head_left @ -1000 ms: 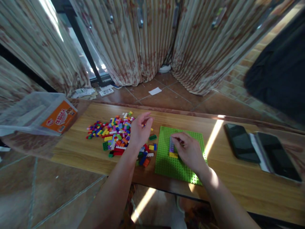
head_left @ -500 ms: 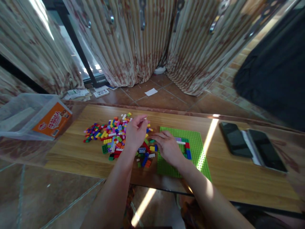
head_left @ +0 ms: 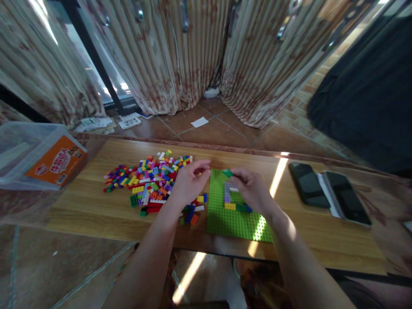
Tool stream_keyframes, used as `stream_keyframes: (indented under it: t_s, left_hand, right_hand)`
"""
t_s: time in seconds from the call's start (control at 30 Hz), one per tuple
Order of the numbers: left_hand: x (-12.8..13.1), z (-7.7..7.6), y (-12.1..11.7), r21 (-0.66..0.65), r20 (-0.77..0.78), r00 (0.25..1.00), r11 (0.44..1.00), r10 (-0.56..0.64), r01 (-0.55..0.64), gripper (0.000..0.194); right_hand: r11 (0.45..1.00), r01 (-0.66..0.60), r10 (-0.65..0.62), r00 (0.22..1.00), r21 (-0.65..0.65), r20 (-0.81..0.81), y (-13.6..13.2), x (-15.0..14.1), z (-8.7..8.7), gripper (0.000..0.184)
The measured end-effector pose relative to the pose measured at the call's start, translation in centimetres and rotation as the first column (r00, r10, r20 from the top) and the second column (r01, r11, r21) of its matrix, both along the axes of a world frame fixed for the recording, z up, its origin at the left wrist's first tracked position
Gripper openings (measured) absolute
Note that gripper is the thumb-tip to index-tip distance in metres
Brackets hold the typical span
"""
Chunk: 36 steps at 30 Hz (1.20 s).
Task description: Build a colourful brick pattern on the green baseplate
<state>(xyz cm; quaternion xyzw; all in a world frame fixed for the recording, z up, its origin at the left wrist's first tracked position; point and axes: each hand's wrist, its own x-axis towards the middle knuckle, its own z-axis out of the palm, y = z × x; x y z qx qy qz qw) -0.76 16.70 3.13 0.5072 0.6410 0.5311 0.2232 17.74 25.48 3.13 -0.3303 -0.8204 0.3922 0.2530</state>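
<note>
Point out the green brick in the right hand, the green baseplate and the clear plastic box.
Green brick [head_left: 228,173]: head view, on its exposed face.
Green baseplate [head_left: 225,224]: head view, on bare studs toward its near edge.
Clear plastic box [head_left: 55,162]: head view, on its labelled wall.

Past the table's [head_left: 322,240] far edge, you face patterned curtains [head_left: 193,64] hanging to brown floor tiles [head_left: 225,131]. A dark window frame [head_left: 98,65] stands beyond your far left corner; a sunlight strip [head_left: 278,176] crosses from far edge to near.
</note>
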Motion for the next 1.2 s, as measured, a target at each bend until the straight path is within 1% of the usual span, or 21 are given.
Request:
stream_keyframes:
  t_s: [0.1, 0.17, 0.27, 0.33, 0.5, 0.63, 0.83, 0.9, 0.97, 1.07, 1.13, 1.2]
  left_hand:
    - [1.3, 0.2, 0.1, -0.023, -0.054, 0.991, 0.992, -0.126, 0.124, 0.029]
    - [2.1, 0.0, 0.3, -0.029, -0.072, 0.981, 0.984, -0.178, 0.176, 0.031]
    - [3.0, -0.4, 0.7, -0.041, -0.114, 0.97, 0.976, -0.216, 0.212, 0.031]
    - [3.3, -0.6, 0.8, -0.062, -0.152, 0.964, 0.975, -0.22, 0.212, 0.03]
    - [3.7, -0.6, 1.0, -0.11, -0.221, 0.948, 0.972, -0.227, 0.207, 0.027]
    - [3.9, -0.7, 1.1, -0.121, -0.249, 0.938, 0.969, -0.239, 0.215, 0.025]
    - [4.0, -1.0, 1.2, -0.146, -0.293, 0.916, 0.959, -0.275, 0.242, 0.023]
    - [4.0, -1.0, 1.2, -0.158, -0.307, 0.908, 0.956, -0.284, 0.246, 0.024]
    - [4.0, -1.1, 1.2, -0.171, -0.319, 0.901, 0.953, -0.294, 0.251, 0.024]
    - [4.0, -1.2, 1.2, -0.189, -0.326, 0.895, 0.949, -0.305, 0.254, 0.024]
    - [4.0, -1.2, 1.2, -0.197, -0.329, 0.894, 0.948, -0.303, 0.249, 0.025]
    - [4.0, -1.2, 1.2, -0.202, -0.331, 0.893, 0.947, -0.305, 0.248, 0.026]
  right_hand:
    - [0.988, -0.023, 0.021, 1.0, -0.152, -0.017, 1.3, 1.9, 0.1, 0.018]
    - [0.978, -0.059, 0.062, 0.998, -0.201, 0.009, 1.8, 2.8, -0.1, 0.02]
    - [0.978, -0.074, 0.087, 0.994, -0.198, 0.059, 2.2, 3.7, -0.2, 0.023]
    - [0.979, -0.066, 0.083, 0.993, -0.194, 0.079, 2.3, 4.1, -0.2, 0.026]
    - [0.967, -0.081, 0.105, 0.991, -0.243, 0.087, 2.6, 5.0, 0.1, 0.028]
    - [0.966, -0.086, 0.112, 0.989, -0.243, 0.094, 2.9, 5.5, 0.3, 0.029]
    - [0.955, -0.178, 0.202, 0.976, -0.237, 0.08, 3.0, 5.7, -0.2, 0.028]
    - [0.96, -0.192, 0.217, 0.97, -0.204, 0.109, 2.8, 5.5, -0.4, 0.028]
    - [0.971, -0.2, 0.221, 0.961, -0.131, 0.169, 2.6, 5.3, -0.5, 0.027]
    - [0.973, -0.228, 0.226, 0.932, -0.026, 0.283, 2.1, 4.9, -0.1, 0.027]
    - [0.968, -0.25, 0.242, 0.916, -0.016, 0.32, 1.8, 4.6, 0.3, 0.027]
    - [0.966, -0.256, 0.254, 0.911, -0.037, 0.323, 1.5, 4.3, 0.6, 0.027]
